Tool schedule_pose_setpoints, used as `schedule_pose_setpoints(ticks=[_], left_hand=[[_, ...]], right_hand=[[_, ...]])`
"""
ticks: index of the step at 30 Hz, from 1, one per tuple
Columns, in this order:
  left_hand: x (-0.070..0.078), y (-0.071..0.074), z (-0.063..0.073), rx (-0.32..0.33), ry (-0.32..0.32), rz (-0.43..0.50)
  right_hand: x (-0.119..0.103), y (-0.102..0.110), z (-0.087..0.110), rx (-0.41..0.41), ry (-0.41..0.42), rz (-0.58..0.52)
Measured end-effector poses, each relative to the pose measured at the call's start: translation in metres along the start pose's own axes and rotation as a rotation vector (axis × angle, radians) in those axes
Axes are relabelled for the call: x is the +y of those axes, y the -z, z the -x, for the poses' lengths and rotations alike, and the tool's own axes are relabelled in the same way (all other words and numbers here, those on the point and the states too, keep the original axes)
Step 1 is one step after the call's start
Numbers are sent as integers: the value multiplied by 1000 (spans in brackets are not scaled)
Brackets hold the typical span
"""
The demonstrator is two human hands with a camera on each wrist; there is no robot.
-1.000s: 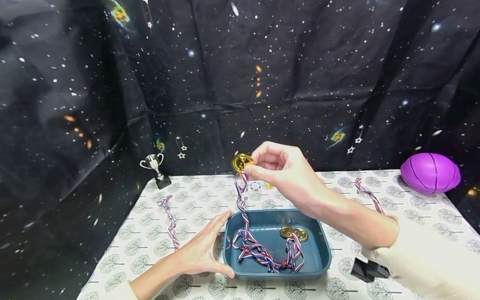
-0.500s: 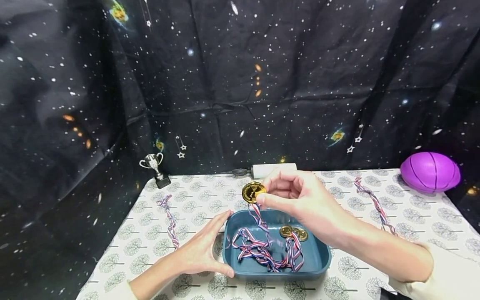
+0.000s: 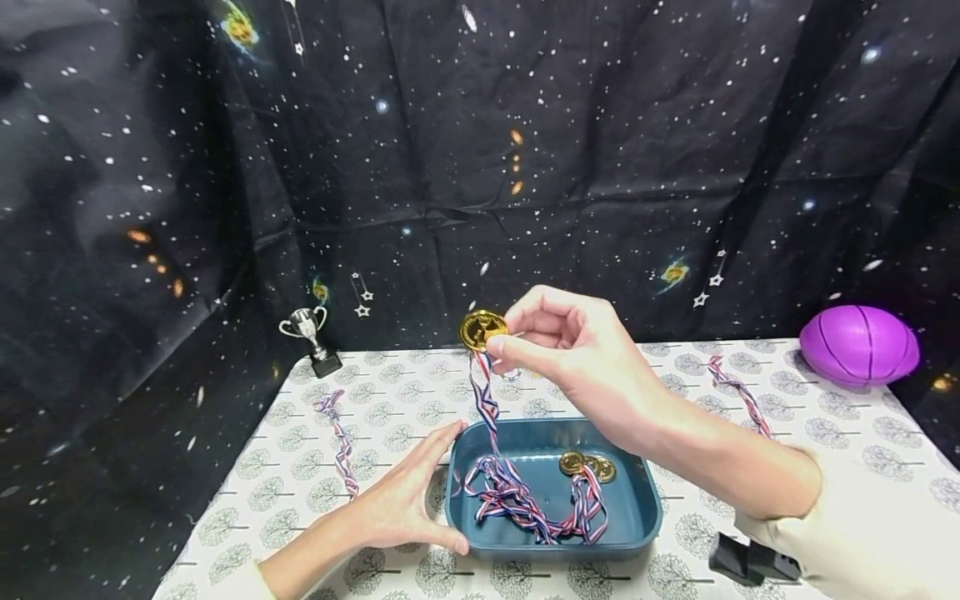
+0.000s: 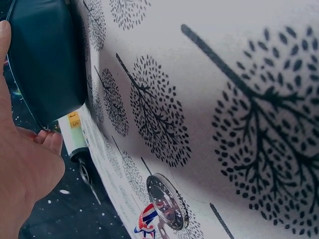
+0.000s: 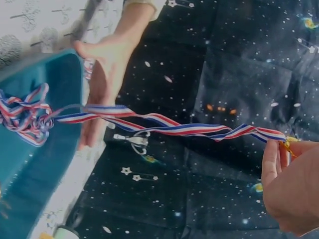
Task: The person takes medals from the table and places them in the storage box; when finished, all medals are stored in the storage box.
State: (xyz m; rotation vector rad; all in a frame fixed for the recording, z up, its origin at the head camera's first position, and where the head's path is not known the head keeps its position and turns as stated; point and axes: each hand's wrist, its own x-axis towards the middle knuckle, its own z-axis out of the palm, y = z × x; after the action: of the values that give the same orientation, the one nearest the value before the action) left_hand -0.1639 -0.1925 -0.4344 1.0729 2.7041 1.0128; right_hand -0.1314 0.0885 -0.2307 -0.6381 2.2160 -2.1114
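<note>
My right hand pinches a gold medal between thumb and fingers above the far left part of a dark teal box. Its red, white and blue ribbon runs down into a tangled ribbon pile; in the right wrist view the ribbon looks stretched. Several more gold medals lie in the box's right half. My left hand touches the box's left end, thumb and fingers spread; the left wrist view shows this hand against the box wall.
Left of the box lies a striped ribbon; a silver medal shows in the left wrist view. Another ribbon lies at right. A silver trophy cup and a purple ball stand at the back. A pale cylinder lies behind the box.
The right hand dipped with the gold medal toward the box half a second ago and is now raised again, back up and leftward. The left hand has stayed at the box.
</note>
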Motion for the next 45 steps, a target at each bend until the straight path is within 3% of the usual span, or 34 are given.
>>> schedule_pose_setpoints(ticks=[7,18,32,39,45], left_hand=[[-1,-3,1,4,-9,-12],[1,-3,0,-4,4,6],[2,-1,0,-2,1,-8],[1,-1,0,-5,-5,-9],[0,-1,0,-10,-6,-7]], right_hand=[[0,-6,-9,12,10,-34],[32,9,14,18,-155,27],[95,38,35,-38,-358,54],[126,51,40,-77,-339,86],[155,59,36,-98,-264,225]])
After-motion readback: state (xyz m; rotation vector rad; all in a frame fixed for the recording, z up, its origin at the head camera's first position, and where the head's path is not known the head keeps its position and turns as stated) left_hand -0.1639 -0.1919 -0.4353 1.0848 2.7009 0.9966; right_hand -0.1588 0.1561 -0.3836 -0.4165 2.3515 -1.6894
